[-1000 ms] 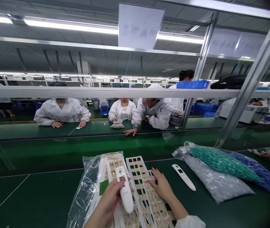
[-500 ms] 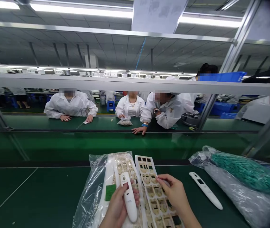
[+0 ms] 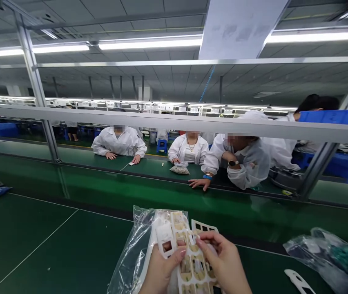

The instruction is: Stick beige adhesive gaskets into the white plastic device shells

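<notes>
My left hand (image 3: 163,265) is closed around a white plastic housing (image 3: 164,233) with a dark square window, its thumb lying across the lower part. Beneath and beside it is a sheet of die-cut adhesive pieces (image 3: 197,267), beige with rounded cut-outs in rows. My right hand (image 3: 224,259) pinches at this sheet with thumb and index finger; whether a loose piece is between the fingertips is too small to tell. A second white sheet with dark square openings (image 3: 205,227) shows behind the right fingers. A clear plastic bag (image 3: 128,253) lies under and left of the sheets.
Another white housing (image 3: 298,281) lies on the green table (image 3: 54,253) at lower right, near a clear bag with green contents (image 3: 342,257). Across the green belt, co-workers in white coats sit by a small bag of parts (image 3: 180,168). Metal posts (image 3: 317,167) and rails frame the bench.
The view has swung left, so the bench things shift right. My left hand has turned the housing, and its window now shows above the thumb. My right fingers have moved closer to the left hand.
</notes>
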A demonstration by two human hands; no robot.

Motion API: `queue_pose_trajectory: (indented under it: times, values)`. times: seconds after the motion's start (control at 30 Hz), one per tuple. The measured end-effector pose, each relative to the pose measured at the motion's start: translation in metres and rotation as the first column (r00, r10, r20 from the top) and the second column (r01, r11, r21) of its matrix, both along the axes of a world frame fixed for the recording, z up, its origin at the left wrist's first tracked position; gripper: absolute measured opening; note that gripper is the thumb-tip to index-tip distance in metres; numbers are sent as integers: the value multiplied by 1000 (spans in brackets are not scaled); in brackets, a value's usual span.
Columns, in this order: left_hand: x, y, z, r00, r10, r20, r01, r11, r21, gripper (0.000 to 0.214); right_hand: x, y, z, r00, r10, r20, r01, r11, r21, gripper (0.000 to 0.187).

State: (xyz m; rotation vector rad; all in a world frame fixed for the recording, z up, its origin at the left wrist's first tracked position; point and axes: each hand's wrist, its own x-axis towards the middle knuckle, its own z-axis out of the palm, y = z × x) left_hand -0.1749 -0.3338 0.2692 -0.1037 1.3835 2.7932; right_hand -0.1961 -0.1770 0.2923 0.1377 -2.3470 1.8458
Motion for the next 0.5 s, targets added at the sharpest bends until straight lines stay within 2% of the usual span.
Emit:
queue_pose_trajectory:
  times: [0.1,0.2,0.37,0.5]
  values:
    - [-10,-3,-27,998,59,30,-59,998,-6,44,-15,-7,-16,998,41,41,-45,995,85,38]
    - [-16,-7,-43,993,115,17,-113,989,-91,47,-22,-12,-24,997,41,59,-51,983,178,38]
    - [-16,-4,-47,990,140,13,-137,980,-144,45,-25,-13,-24,983,84,166,-125,958,257,48]
    - [-16,0,-47,981,189,36,-180,968,-176,46,-27,-15,-30,988,39,147,-87,939,333,41]
